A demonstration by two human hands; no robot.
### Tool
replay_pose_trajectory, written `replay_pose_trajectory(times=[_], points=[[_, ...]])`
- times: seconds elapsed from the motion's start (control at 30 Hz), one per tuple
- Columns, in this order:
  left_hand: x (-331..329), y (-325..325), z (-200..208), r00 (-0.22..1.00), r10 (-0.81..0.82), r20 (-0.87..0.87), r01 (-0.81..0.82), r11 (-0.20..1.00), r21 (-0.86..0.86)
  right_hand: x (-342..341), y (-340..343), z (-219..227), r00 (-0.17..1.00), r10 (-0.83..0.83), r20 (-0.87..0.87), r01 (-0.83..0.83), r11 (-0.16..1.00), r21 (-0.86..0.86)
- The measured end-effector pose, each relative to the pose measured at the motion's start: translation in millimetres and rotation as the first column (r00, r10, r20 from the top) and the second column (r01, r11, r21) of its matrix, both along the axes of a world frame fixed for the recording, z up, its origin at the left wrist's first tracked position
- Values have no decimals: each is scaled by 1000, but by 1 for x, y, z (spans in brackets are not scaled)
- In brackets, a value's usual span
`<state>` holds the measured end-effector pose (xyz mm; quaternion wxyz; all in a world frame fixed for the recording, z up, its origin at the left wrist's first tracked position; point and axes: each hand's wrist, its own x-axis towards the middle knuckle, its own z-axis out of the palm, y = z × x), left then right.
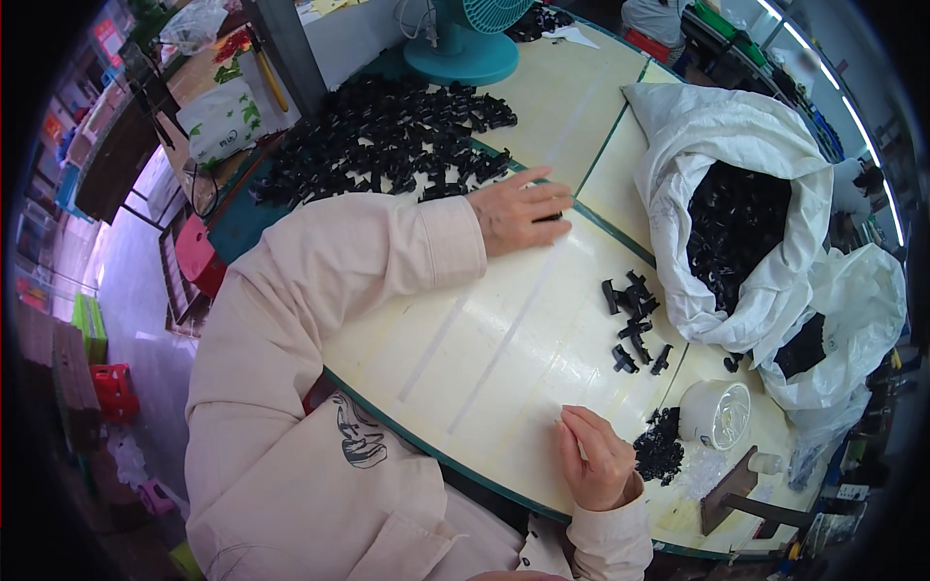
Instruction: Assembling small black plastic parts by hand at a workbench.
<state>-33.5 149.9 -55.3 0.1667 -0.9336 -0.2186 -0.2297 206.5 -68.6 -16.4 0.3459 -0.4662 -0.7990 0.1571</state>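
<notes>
My left hand [523,213] reaches across the table beside a large spread of small black plastic parts [387,136]. Its index finger is stretched, and a black plastic part shows between the lower fingers and the thumb, mostly covered by them. Close to the table's near edge is my right hand [596,460], its fingers curled and drawn together at the tips. Whatever those fingertips hold, if anything, is too small to name. Right of the table's middle lies a small group of black plastic parts [635,315]. A heap of tiny black pieces [660,447] lies next to my right hand.
An open white sack [668,194] of black parts stands at the right, with a second plastic bag [862,300] beside it. A white round tub [712,414] and a dark stand-like tool [728,492] are near the right edge. A teal fan [463,53] stands at the back.
</notes>
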Motion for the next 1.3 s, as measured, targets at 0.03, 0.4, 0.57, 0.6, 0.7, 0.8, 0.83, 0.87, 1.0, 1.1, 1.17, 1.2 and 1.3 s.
replay_pose_trajectory(times=[0.03,0.4,0.57,0.6,0.7,0.8,0.83,0.87,1.0,1.1,1.17,1.2,1.3], points=[[0,9,-2,1000,0,1,0,1000,7,1,0,0,1000,0,1,0,1000,7],[28,80,-28,860,507,50,-510,856,83,0,-2,-2,999,28,32,-27,998,-49],[48,71,-7,738,674,-27,-673,733,-97,1,-4,0,998,26,50,-23,998,-55],[49,62,-4,735,678,-27,-677,730,-94,1,-5,0,998,19,60,-15,998,-64],[57,18,5,860,494,128,-489,869,-73,2,-6,1,998,22,54,-20,998,-53],[38,-48,25,911,407,67,-397,909,-124,3,-5,0,998,32,45,-30,998,-47],[27,-68,28,884,465,41,-454,878,-151,3,-4,-1,999,32,38,-30,998,-48],[19,-78,27,861,508,14,-497,849,-181,4,-4,-2,999,34,38,-33,999,-40],[-21,-74,13,729,685,-4,-672,714,-199,3,-3,-2,997,68,37,-67,998,-11],[-31,-51,13,676,736,-47,-673,590,-446,2,-3,-2,996,78,33,-77,997,-12],[-26,-38,12,668,741,-67,-652,539,-533,3,-2,-3,997,80,23,-79,997,-26],[-24,-31,10,668,742,-63,-651,541,-533,4,-1,-3,997,80,10,-80,996,-45],[-15,-8,2,681,732,19,-597,570,-564,3,-4,-4,998,66,8,-66,997,-49]])
